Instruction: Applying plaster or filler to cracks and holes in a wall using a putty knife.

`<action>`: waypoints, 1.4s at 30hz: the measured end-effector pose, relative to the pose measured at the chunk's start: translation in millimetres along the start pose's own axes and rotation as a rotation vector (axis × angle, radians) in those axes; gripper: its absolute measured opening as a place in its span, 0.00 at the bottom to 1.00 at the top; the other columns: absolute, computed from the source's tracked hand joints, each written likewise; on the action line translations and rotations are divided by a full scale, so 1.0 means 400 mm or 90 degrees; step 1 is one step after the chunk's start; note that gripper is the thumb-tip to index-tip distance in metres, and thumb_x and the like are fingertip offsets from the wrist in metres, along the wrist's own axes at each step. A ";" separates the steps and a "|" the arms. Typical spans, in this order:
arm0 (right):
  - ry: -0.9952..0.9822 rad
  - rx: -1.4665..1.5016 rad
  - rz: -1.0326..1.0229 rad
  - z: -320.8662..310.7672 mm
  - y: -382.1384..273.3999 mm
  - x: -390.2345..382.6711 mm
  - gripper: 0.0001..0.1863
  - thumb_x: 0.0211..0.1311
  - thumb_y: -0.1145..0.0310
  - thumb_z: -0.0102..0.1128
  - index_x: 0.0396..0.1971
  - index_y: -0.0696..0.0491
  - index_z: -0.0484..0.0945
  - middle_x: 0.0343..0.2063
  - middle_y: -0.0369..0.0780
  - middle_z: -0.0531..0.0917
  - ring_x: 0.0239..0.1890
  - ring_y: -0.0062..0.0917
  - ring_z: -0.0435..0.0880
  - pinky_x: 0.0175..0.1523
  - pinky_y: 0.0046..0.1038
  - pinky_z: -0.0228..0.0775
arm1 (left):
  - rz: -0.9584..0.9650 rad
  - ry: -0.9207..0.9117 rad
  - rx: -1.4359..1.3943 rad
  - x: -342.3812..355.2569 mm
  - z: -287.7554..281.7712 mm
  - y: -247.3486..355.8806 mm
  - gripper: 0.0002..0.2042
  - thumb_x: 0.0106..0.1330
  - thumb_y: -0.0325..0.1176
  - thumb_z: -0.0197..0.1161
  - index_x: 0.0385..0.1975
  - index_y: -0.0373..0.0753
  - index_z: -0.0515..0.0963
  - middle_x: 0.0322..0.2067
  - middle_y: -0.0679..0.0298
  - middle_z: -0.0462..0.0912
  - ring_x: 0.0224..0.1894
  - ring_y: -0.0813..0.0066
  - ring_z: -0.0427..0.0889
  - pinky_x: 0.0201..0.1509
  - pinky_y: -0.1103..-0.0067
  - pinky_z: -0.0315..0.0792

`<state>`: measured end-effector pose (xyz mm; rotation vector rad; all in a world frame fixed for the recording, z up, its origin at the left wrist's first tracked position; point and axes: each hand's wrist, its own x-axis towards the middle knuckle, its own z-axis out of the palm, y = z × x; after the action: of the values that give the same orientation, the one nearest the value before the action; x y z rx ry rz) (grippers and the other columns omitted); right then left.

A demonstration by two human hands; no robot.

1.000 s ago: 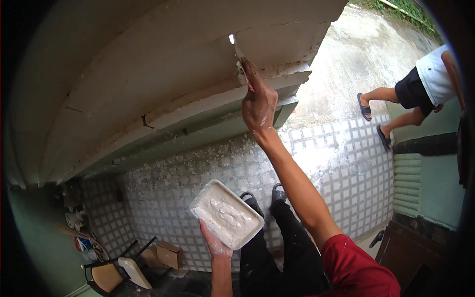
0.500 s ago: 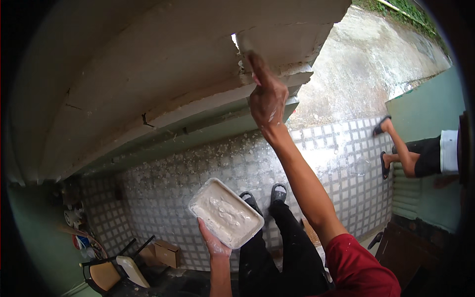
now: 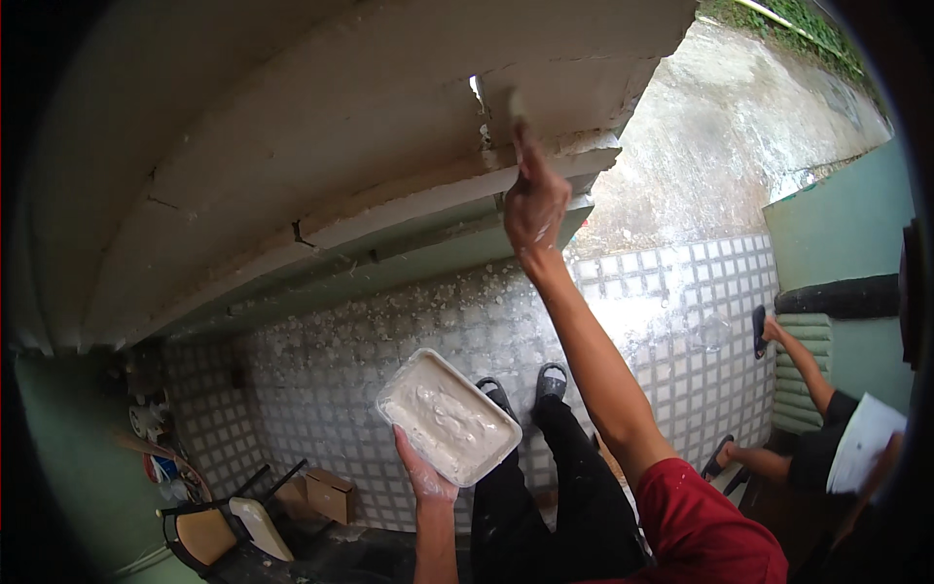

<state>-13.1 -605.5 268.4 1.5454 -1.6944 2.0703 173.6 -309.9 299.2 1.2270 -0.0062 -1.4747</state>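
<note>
Tray of pale paste rests in the left hand, below the gap; the right hand, gripping a blurred tool, has swung right of the gap, leaving it exposed.

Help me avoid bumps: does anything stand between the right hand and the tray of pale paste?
Nothing visible does: the tray sits uncovered in the left hand, lower in view than the right hand, with tiled floor showing behind the gap. This single view leaves depth uncertain.
</note>
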 end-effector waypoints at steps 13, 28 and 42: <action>-0.269 0.615 0.820 -0.353 -0.233 0.066 0.10 0.55 0.76 0.61 0.38 0.59 0.75 0.31 0.36 0.81 0.29 0.20 0.82 0.35 0.23 0.75 | 0.011 -0.025 -0.013 -0.086 0.096 0.054 0.36 0.69 0.61 0.43 0.69 0.43 0.51 0.68 0.60 0.57 0.68 0.60 0.60 0.70 0.65 0.58; -0.541 0.346 0.630 -0.516 -0.624 0.151 0.16 0.51 0.72 0.55 0.42 0.60 0.74 0.29 0.36 0.80 0.28 0.17 0.77 0.36 0.20 0.71 | 0.041 -0.167 -0.055 -0.205 0.188 0.199 0.35 0.69 0.60 0.45 0.67 0.40 0.55 0.63 0.57 0.65 0.63 0.63 0.68 0.66 0.67 0.64; -0.737 0.080 0.274 -0.352 -0.839 0.102 0.18 0.56 0.65 0.56 0.44 0.60 0.78 0.35 0.51 0.83 0.36 0.41 0.84 0.43 0.34 0.73 | 0.020 -0.319 -0.033 -0.164 0.090 0.363 0.31 0.69 0.58 0.47 0.63 0.43 0.59 0.58 0.61 0.70 0.59 0.68 0.72 0.63 0.69 0.67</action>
<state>71.8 -385.9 548.8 2.9845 -2.3565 1.4068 240.8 -333.2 446.5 0.7869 -0.3210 -1.7081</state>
